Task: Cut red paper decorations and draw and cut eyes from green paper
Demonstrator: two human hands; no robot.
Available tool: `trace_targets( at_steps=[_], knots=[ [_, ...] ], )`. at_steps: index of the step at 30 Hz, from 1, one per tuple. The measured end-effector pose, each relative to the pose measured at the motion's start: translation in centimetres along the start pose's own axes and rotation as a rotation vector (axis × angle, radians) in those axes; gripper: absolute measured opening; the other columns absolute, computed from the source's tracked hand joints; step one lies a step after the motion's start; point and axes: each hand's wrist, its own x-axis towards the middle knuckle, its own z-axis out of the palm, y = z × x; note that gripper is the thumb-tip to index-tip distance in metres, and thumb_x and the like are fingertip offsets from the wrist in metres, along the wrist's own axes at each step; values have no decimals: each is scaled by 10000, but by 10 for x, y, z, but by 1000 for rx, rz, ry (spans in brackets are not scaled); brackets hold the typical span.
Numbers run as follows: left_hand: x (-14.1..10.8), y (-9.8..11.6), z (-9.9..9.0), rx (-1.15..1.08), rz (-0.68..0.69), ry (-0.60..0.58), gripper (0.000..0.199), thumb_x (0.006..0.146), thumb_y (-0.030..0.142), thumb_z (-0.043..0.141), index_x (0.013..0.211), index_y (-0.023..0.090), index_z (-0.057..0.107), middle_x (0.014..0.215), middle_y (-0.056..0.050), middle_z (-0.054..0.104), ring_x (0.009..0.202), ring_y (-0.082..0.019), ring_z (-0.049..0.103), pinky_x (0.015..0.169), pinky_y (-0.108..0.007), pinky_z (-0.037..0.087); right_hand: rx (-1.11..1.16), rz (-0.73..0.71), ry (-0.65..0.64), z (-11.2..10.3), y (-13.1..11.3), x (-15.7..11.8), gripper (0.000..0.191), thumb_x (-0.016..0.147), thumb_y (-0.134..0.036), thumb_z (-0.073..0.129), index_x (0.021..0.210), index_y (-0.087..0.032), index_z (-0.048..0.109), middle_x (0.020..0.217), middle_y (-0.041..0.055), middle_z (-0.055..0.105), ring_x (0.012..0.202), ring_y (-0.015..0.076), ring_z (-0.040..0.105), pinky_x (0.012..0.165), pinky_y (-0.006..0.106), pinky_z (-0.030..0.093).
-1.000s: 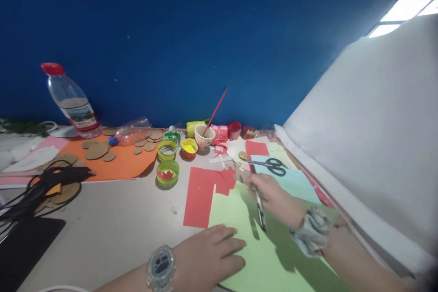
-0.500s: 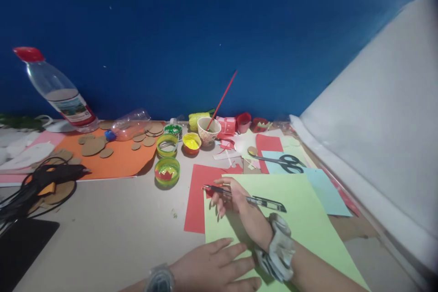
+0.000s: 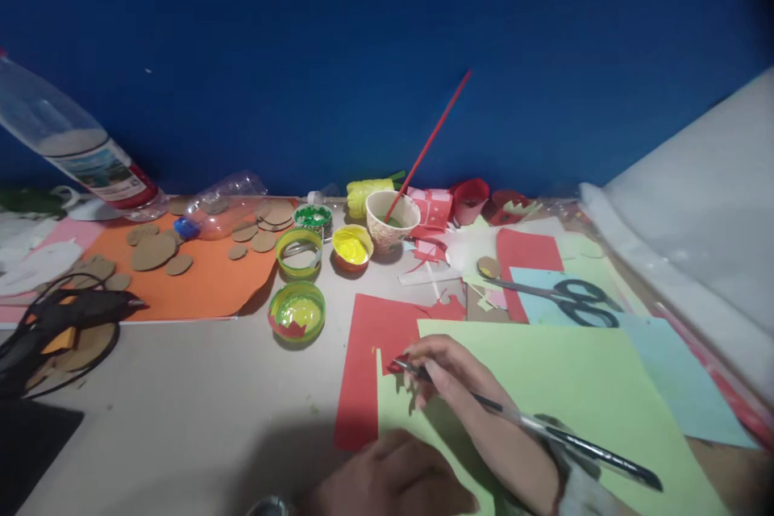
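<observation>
My right hand [image 3: 463, 387] is closed around a black and clear pen [image 3: 550, 427], its tip pointing left and its back end reaching out past the wrist. Near the pen tip a small red paper piece [image 3: 396, 364] shows by the fingertips; whether I pinch it I cannot tell. Beneath the hand lies a light green sheet [image 3: 574, 371], overlapping a red sheet [image 3: 356, 395]. At the bottom, my left hand [image 3: 393, 480] is low over the green sheet's near left part, bent and blurred, with its fingertips hard to make out.
Scissors [image 3: 562, 296] lie on light blue paper [image 3: 677, 371] at right. A paper cup [image 3: 393, 230] with a red stick [image 3: 435, 133] stands behind yellow paint [image 3: 351, 246] and a green tape ring [image 3: 297, 314]. At left are a glue gun [image 3: 78, 308], cardboard discs [image 3: 154, 251] and a bottle [image 3: 97, 165].
My view has shifted closer. The pen has swung back, lying lower along my right hand with its tip still leftward. My left hand, spread flat before, is now more bent and blurred.
</observation>
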Motion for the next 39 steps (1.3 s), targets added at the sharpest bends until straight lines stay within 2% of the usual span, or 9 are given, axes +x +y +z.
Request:
trace_targets(
  at_steps=[2, 4, 9, 13, 16, 21, 29, 35, 39],
  knots=[
    [-3, 2, 1, 22, -61, 65, 196, 891, 267, 526, 1078, 207, 541, 976, -23, 642, 877, -149, 588, 807, -214, 477, -68, -1, -11, 0, -1, 1, 186, 878, -381, 519, 948, -226, 594, 881, 32, 606, 741, 142, 571, 680, 274, 463],
    [-3, 7, 0, 55, -112, 29, 217, 819, 275, 622, 1018, 212, 565, 938, -14, 631, 862, -166, 578, 774, -242, 479, -68, -31, -1, 0, 0, 1, 163, 842, -365, 582, 917, -221, 595, 878, 22, 601, 755, 133, 572, 671, 250, 463],
    [3, 21, -5, 191, -261, -178, 269, 709, 356, 741, 861, 209, 576, 901, 9, 604, 865, -204, 546, 716, -309, 463, 15, -33, 162, 8, 0, 7, 272, 847, -426, 544, 709, -198, 495, 586, -53, 500, 423, 68, 441, 413, 198, 391],
    [0, 16, -2, 266, -192, -149, 338, 735, 446, 692, 904, 195, 541, 924, -2, 578, 870, -205, 508, 755, -336, 432, -18, -15, 238, 19, -2, 14, 288, 826, -423, 557, 665, -208, 452, 524, -65, 472, 408, 87, 430, 419, 223, 396],
    [-6, 11, 0, 260, -116, -105, 334, 765, 457, 662, 897, 190, 510, 906, 0, 565, 864, -199, 491, 755, -329, 410, -87, -53, 211, 25, -3, 16, 284, 843, -410, 542, 663, -205, 460, 524, -62, 485, 473, 93, 450, 504, 230, 407],
    [-8, 10, 2, 305, -101, -109, 322, 755, 425, 686, 847, 182, 496, 848, 2, 566, 836, -194, 498, 747, -322, 395, -257, -75, 50, 22, -1, 14, 246, 823, -389, 588, 725, -190, 482, 625, -39, 536, 539, 91, 459, 529, 227, 392],
    [2, 22, -14, 241, -270, -314, 271, 746, 398, 702, 822, 191, 545, 868, 8, 595, 845, -194, 509, 749, -306, 395, -455, -109, 125, 14, 8, 12, 278, 870, -348, 503, 661, -204, 392, 575, -51, 457, 519, 97, 420, 498, 233, 370],
    [8, 27, -23, 167, -352, -366, 159, 810, 319, 634, 821, 199, 530, 901, 6, 587, 863, -192, 492, 741, -313, 384, -372, -70, 80, 12, 6, 16, 261, 869, -340, 502, 674, -207, 389, 557, -52, 497, 504, 99, 465, 492, 233, 386],
    [8, 28, -22, 164, -342, -378, 136, 821, 300, 611, 822, 200, 518, 909, 5, 579, 872, -190, 482, 775, -326, 382, -416, -89, 90, 11, 6, 16, 247, 865, -329, 501, 676, -207, 399, 562, -57, 483, 508, 97, 441, 491, 232, 376]
  ],
)
